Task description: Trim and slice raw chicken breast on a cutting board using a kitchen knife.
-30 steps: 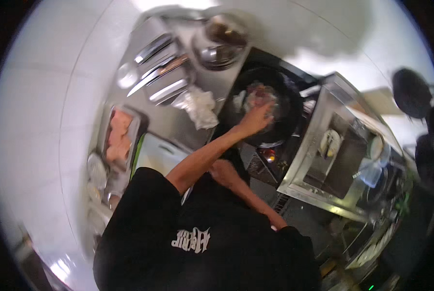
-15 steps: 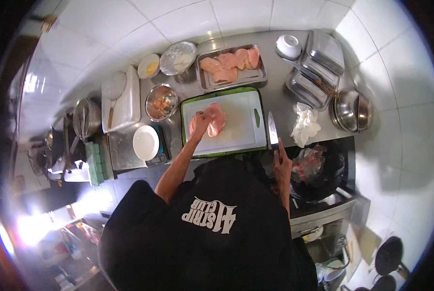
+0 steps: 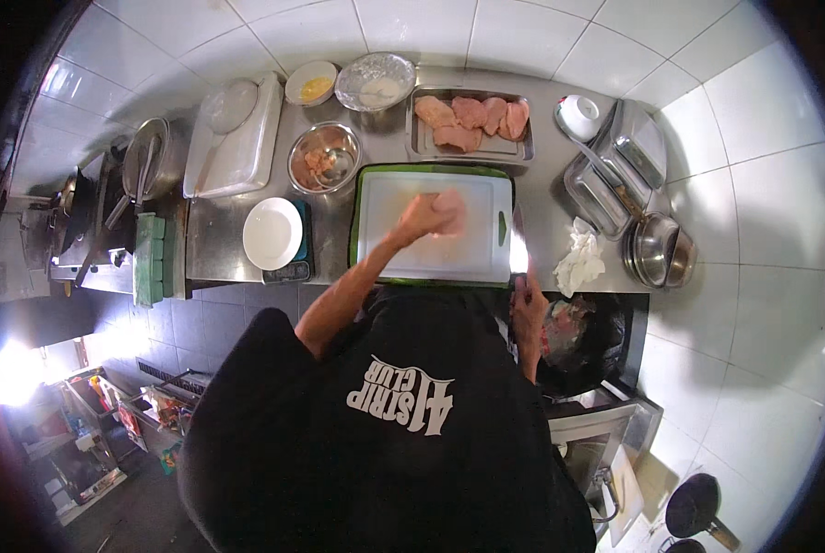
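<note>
A pale pink piece of raw chicken [image 3: 450, 211] is gripped by my left hand [image 3: 420, 217] over the white cutting board [image 3: 403, 263]. Motion blurs both the meat and the fingertips, so I cannot tell whether the piece touches the board. Just off the board's right edge, my right hand [image 3: 527, 309] is closed round a knife [image 3: 518, 247]. Its blade points away from me and catches bright light. More raw chicken pieces [image 3: 457, 137] lie in a metal tray [image 3: 419, 155] behind the board.
Left of the board are a steel bowl [image 3: 350, 152] of meat bits and a white plate [image 3: 272, 234] on a scale [image 3: 295, 271]. On the right lie crumpled paper [image 3: 578, 260], metal containers [image 3: 606, 207] and steel bowls [image 3: 650, 251]. A black-lined bin [image 3: 606, 346] sits below the counter edge.
My left hand has taken up the chicken from the board and moved it to the right. My right hand keeps the knife beside the board. The whole view has shifted a little.
</note>
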### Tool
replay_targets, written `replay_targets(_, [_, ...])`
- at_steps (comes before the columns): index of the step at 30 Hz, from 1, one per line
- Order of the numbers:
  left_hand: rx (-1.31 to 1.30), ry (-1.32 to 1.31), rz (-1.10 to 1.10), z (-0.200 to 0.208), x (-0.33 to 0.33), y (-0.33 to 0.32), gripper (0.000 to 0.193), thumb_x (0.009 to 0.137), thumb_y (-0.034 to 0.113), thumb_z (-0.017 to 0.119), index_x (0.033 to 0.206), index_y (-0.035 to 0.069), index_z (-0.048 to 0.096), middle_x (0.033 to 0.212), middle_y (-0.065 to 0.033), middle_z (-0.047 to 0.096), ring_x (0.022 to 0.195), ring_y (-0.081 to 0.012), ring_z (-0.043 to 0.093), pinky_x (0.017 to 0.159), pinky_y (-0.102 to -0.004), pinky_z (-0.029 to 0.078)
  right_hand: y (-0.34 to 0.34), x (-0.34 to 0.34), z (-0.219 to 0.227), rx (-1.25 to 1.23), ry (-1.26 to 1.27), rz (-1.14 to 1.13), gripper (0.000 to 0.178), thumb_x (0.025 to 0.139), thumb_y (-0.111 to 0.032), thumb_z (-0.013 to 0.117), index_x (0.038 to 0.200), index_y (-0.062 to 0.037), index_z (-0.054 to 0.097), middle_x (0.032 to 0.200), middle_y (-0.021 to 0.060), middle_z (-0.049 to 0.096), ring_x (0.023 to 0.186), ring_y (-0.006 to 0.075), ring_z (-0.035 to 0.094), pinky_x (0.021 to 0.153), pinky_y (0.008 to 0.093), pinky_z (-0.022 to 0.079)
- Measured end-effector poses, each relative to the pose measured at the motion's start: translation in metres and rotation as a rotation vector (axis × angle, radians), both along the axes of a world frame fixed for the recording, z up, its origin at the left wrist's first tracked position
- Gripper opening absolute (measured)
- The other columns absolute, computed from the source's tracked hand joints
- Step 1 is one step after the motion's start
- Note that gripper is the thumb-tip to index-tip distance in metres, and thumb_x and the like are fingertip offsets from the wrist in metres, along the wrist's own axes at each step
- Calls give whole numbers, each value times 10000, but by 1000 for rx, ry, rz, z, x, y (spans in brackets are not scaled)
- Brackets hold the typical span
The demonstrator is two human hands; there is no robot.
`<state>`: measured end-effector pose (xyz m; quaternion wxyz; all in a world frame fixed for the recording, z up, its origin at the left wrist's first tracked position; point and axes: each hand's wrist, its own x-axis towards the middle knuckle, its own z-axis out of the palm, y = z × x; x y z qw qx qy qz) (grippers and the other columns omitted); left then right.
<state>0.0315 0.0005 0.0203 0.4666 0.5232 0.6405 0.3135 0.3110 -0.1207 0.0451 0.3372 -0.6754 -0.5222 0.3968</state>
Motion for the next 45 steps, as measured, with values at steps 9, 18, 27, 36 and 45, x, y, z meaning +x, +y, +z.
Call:
replay_targets(9, [-229, -96, -586, 50, -24, 42, 400, 819, 376, 783, 959, 3, 745, 734, -47, 673, 648, -121, 618, 583, -257, 503, -14, -1, 10, -94, -41, -14, 478, 1014, -101, 535, 1482, -182, 490, 745, 96, 537, 673, 122, 450, 640, 264, 433])
replay_targets(18, [-440, -167, -545, -29, -93, 30, 239, 881, 200, 728, 866, -38, 707, 788, -135, 711, 680, -210, 715, 618, -320, 613, -29, -13, 13, -52, 4, 20, 484, 1011, -118, 551, 1488, -169, 483, 718, 110, 500, 653, 117, 391, 596, 267, 390])
replay_targets(27, [-335, -391, -107, -41, -108, -30, 200, 883, 108, 713, 908, -90, 727, 773, -147, 716, 654, -195, 715, 595, -292, 608, -19, -29, 22, -67, -101, 108, 466, 1012, -123, 553, 1473, -169, 499, 687, 143, 449, 636, 135, 345, 578, 295, 386])
replay_targets(36, [-113, 233, 138, -10, -102, -65, 191, 846, 147, 707, 928, -24, 733, 798, -145, 720, 705, -229, 714, 658, -359, 589, -4, -59, 13, -70, -96, 224, 457, 1012, -121, 554, 1464, -182, 522, 686, 64, 518, 618, 102, 419, 583, 286, 415])
replay_targets(45, [434, 464, -162, -39, -72, -60, 292, 835, 167, 743, 1107, 68, 707, 1073, -109, 636, 1046, -296, 570, 946, -434, 463, -1, -114, 20, -112, -125, 324, 470, 1011, -159, 548, 1476, -207, 497, 715, 203, 547, 625, 220, 471, 659, 341, 458])
